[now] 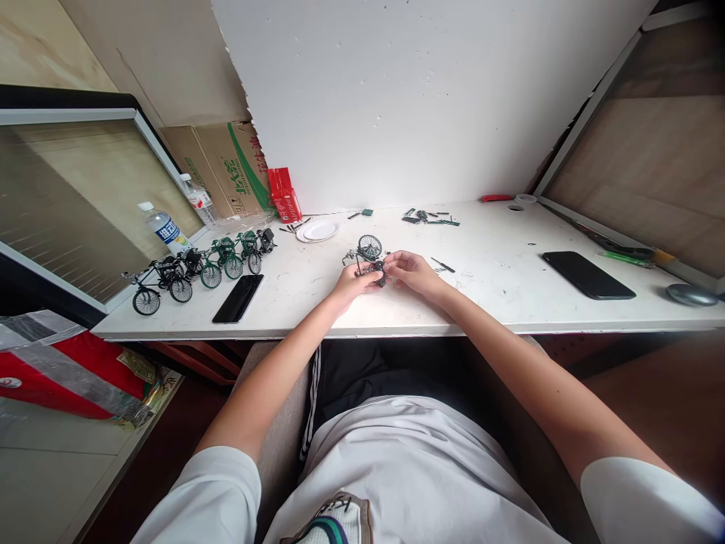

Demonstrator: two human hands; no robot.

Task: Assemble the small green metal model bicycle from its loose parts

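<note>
Model bicycle: the landmark here, a small dark model bicycle (pixel 370 248) held up over the near half of the white table (pixel 294 306), one wheel raised on its far side.
Left hand: the left hand (pixel 354 285) grips the model bicycle from its near left side, thumb and fingers closed on it.
Right hand: the right hand (pixel 416 273) meets the model from the right, fingertips at a small dark part; whether they pinch it or merely press, I cannot tell.
Step in hand: probably fitting or adjusting that small part on the bicycle.
Next move: seems to call for a steady left hold while the right fingertips align the piece without bending the thin frame.
Loose parts: a cluster of dark parts (pixel 427 218) beyond the model bicycle, to its right; a thin dark tool (pixel 442 264) nearer, just right of the right hand.
Model row: several standing model bicycles (pixel 193 262) well left of the held one.
Plate: white plate (pixel 318 230), beyond and left of the model bicycle; nothing visible on it.
Clear dish: clear dish (pixel 526 199), far right beyond the bicycle; contents too small to tell.
Boxes: cardboard box (pixel 218 170) and red box (pixel 284 196), far left beyond it; insides hidden.
Bottles: two clear bottles (pixel 168 229) left of the bicycle, behind the row; fill level unclear.
</note>
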